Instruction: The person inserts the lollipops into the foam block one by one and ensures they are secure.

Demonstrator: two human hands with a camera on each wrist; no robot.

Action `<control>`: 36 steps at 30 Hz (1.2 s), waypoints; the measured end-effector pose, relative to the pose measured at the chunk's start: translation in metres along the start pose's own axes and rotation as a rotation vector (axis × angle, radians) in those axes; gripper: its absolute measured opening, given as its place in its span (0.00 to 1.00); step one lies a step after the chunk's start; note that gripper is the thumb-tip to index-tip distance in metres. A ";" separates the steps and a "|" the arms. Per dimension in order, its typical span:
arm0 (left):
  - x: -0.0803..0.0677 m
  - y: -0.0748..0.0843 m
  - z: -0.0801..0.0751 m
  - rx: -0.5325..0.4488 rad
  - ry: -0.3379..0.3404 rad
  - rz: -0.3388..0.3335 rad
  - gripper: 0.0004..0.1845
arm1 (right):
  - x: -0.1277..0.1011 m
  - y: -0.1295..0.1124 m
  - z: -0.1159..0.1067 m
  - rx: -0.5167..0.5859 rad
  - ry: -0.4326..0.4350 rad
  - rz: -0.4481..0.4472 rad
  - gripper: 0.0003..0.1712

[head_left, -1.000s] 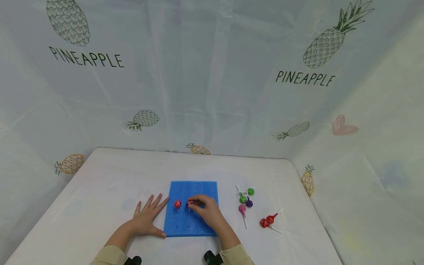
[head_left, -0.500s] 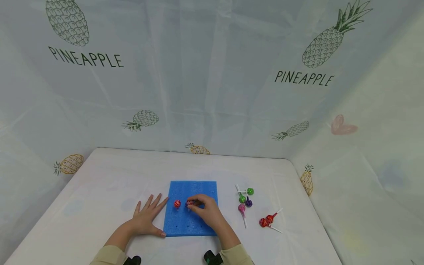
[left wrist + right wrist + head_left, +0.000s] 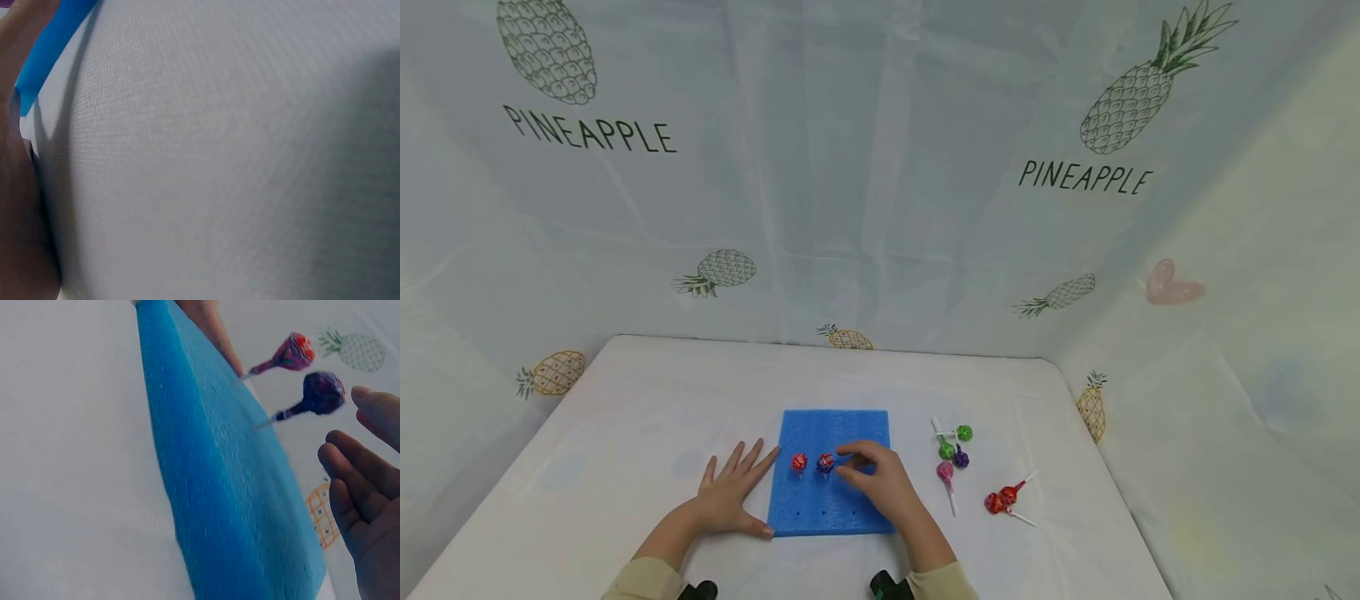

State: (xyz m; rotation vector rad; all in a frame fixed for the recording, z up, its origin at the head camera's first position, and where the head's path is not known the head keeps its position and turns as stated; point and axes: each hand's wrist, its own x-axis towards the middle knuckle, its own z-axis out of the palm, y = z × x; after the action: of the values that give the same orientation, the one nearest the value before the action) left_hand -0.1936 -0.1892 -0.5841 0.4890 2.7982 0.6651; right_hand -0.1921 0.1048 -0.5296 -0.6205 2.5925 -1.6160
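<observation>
Since a second ago the right hand (image 3: 883, 483) has let go of the purple lollipop (image 3: 825, 462) and drawn back a little; its grip is now spread, fingers loosely extended just beside the sweet, touching nothing that I can see.

White cloth covers the desk (image 3: 625, 433), soft and faintly woven in the left wrist view. On it lies the blue foam block (image 3: 835, 500), a flat square slab with a grainy, slightly rough face and a row of small holes near the edge closest to the person. The left hand (image 3: 733, 496) lies flat with fingers spread on the desk, its fingertips and thumb against the block's left edge, which looks like a sound way to keep light foam from sliding.

Two lollipops stand in the foam just left of the right hand's grip: the purple one nearest it, and a red lollipop (image 3: 799, 462) beyond, both with round, foil-wrapped heads on thin white sticks. In the right wrist view both lean somewhat rather than standing straight, so withdrawing the fingers without brushing the heads seems wise.

Further right of the grip lie loose lollipops (image 3: 958, 454) in green, purple and pink, and a red pair (image 3: 1000, 500) beyond them.
</observation>
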 end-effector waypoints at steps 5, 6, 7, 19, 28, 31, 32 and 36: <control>0.000 -0.001 0.000 0.001 -0.003 -0.005 0.69 | -0.010 0.011 -0.013 -0.006 0.037 0.021 0.17; 0.000 -0.001 0.000 0.000 -0.001 -0.001 0.69 | -0.012 0.014 -0.015 -0.009 0.045 0.027 0.17; 0.000 -0.001 0.001 0.001 0.000 -0.002 0.69 | -0.015 0.016 -0.018 -0.011 0.054 0.035 0.17; -0.002 0.001 0.000 -0.024 0.007 0.015 0.68 | -0.039 0.034 -0.050 -0.029 0.186 0.108 0.16; -0.004 0.005 -0.003 -0.026 0.012 0.026 0.67 | -0.051 0.045 -0.068 -0.050 0.289 0.149 0.18; -0.004 0.004 -0.003 -0.025 0.015 0.027 0.68 | -0.054 0.047 -0.073 -0.077 0.310 0.175 0.19; -0.004 0.004 -0.002 -0.025 0.015 0.029 0.68 | -0.055 0.048 -0.075 -0.086 0.316 0.181 0.19; -0.003 0.003 -0.001 -0.022 0.016 0.025 0.68 | -0.059 0.050 -0.083 -0.104 0.338 0.175 0.20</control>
State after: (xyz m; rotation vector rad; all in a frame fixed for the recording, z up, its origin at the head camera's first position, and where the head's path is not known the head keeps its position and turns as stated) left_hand -0.1904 -0.1883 -0.5810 0.5172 2.8009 0.7079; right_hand -0.1729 0.2152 -0.5459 -0.1225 2.8790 -1.6638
